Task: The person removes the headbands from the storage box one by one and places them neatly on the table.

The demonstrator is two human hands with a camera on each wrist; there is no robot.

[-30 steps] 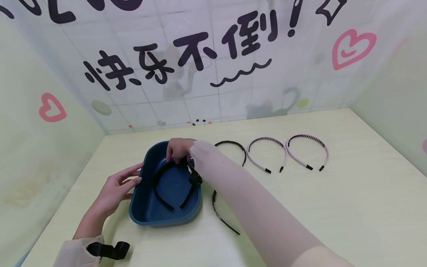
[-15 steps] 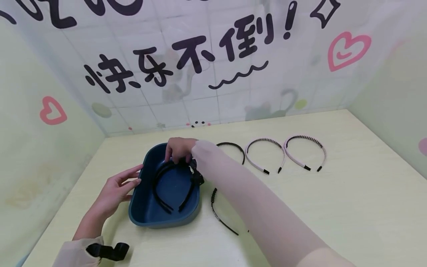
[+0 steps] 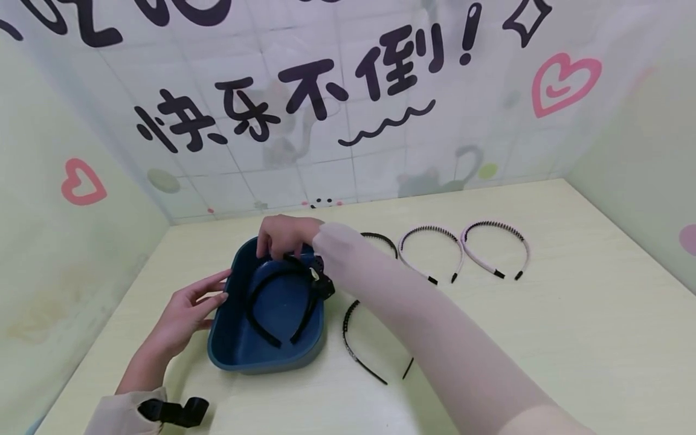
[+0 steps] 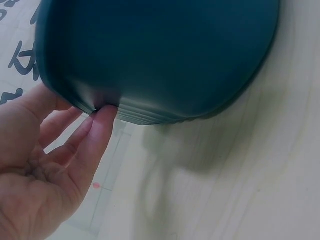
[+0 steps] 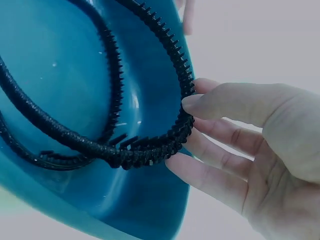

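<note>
My right hand point(image 3: 285, 235) is over the far end of a deep blue basin point(image 3: 217, 353). In the right wrist view, its thumb and fingers pinch a black toothed headband point(image 5: 170, 45) near the wall. Another black headband point(image 5: 114, 75) lies lower in the basin, partly overlapped by the held one. A dark bow-like ornament point(image 3: 324, 287) shows by the right rim; which headband bears it I cannot tell. With fingers mostly extended, my left hand point(image 3: 187, 311) touches the basin's left side. The left wrist view has its fingertips against the outer wall.
Right of the basin, a thin black headband point(image 3: 350, 347) lies on the pale table point(image 3: 571, 338), partly under my right sleeve. Behind the sleeve is another black headband point(image 3: 383, 237). Two pink headbands point(image 3: 402, 251) point(image 3: 478, 260) lie farther right. Printed walls enclose the back and sides.
My right hand has risen slightly and shifted left, lifting the pinched headband away from the one in the basin. The left hand and basin stay put.
</note>
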